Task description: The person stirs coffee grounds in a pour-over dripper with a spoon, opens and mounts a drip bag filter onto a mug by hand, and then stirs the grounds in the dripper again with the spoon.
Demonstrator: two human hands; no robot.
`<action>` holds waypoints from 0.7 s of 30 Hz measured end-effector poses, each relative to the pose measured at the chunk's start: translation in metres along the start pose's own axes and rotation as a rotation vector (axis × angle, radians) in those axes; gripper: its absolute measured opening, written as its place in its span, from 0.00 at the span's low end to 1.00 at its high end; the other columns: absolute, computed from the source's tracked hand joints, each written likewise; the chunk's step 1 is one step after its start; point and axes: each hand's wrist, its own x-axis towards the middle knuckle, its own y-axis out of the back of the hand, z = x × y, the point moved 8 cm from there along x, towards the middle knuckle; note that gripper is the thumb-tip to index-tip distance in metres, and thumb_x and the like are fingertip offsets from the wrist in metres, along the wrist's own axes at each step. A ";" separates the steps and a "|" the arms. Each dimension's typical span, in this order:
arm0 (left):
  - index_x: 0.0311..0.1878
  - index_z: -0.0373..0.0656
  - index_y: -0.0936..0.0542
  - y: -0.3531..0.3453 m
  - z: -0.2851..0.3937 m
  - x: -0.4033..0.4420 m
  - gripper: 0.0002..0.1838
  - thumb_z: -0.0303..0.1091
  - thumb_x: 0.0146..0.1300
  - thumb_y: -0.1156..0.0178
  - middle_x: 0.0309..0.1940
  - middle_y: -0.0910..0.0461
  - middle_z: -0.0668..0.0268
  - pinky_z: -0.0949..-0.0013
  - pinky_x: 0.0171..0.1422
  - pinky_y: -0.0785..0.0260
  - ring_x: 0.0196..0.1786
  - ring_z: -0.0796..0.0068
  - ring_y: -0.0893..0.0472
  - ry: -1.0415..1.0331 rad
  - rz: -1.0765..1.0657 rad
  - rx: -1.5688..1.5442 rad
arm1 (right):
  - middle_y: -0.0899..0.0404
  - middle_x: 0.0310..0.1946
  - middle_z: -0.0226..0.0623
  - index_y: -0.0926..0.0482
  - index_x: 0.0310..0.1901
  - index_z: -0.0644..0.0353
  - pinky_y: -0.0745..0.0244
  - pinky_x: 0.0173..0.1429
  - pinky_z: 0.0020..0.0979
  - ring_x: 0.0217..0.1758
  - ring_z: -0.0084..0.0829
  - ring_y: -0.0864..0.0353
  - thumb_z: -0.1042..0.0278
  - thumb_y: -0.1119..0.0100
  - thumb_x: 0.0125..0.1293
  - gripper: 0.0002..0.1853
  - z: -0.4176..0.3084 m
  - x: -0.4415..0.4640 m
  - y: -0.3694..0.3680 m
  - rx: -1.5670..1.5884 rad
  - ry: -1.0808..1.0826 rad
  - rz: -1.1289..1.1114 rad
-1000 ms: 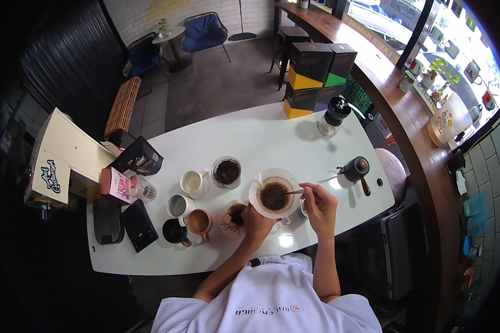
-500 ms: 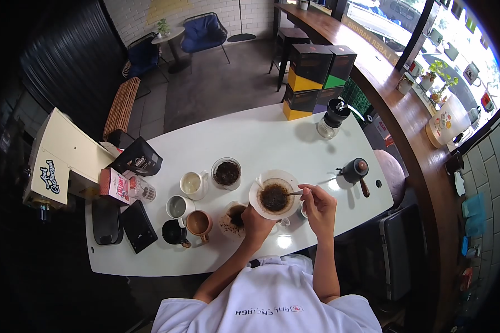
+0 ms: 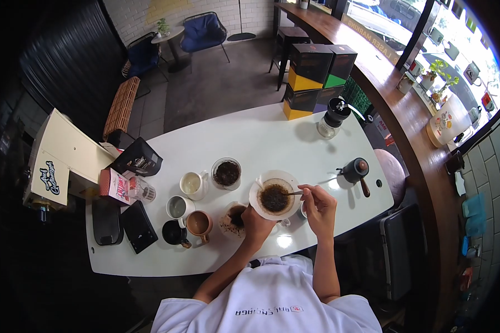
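My left hand (image 3: 257, 225) is closed on the near left side of a white coffee dripper (image 3: 254, 195) lined with a paper filter. Wet dark coffee grounds (image 3: 274, 198) fill its middle. In my right hand (image 3: 320, 212) a thin spoon (image 3: 295, 193) is pinched, its far end down in the grounds. What supports the dripper is hidden beneath it. Left of my left hand lies a stained paper filter (image 3: 226, 223) with dark grounds. A glass (image 3: 238, 183) of dark coffee grounds stands beyond. Part of a cup shows beside my right fingers.
Several cups stand to the left, among them a brown mug (image 3: 199, 223) and a black cup (image 3: 174, 233). A black kettle (image 3: 354, 171) is on the right, a hand grinder (image 3: 334, 116) farther back beside stacked boxes (image 3: 308, 72). A dark tablet-like device (image 3: 140, 227) lies at left.
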 end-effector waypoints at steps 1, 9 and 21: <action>0.49 0.40 0.20 -0.001 -0.001 -0.001 0.29 0.38 0.44 0.19 0.38 0.13 0.62 0.65 0.44 0.21 0.41 0.64 0.12 0.001 -0.002 -0.001 | 0.22 0.25 0.33 0.15 0.44 0.68 0.29 0.32 0.22 0.27 0.19 0.21 0.75 0.42 0.71 0.08 0.003 0.000 0.000 -0.011 -0.014 -0.008; 0.49 0.37 0.20 -0.001 -0.004 -0.001 0.28 0.37 0.44 0.20 0.37 0.14 0.56 0.61 0.43 0.21 0.39 0.56 0.13 0.016 -0.012 -0.033 | 0.24 0.23 0.27 0.16 0.42 0.70 0.39 0.24 0.18 0.21 0.13 0.30 0.72 0.45 0.75 0.10 0.002 -0.002 0.000 0.010 -0.032 -0.005; 0.46 0.39 0.18 0.002 0.001 0.001 0.26 0.36 0.43 0.19 0.38 0.14 0.60 0.63 0.46 0.21 0.40 0.61 0.13 0.010 0.024 -0.061 | 0.25 0.24 0.27 0.16 0.43 0.69 0.38 0.26 0.18 0.23 0.12 0.30 0.73 0.45 0.74 0.09 -0.005 -0.001 -0.005 -0.068 0.074 -0.035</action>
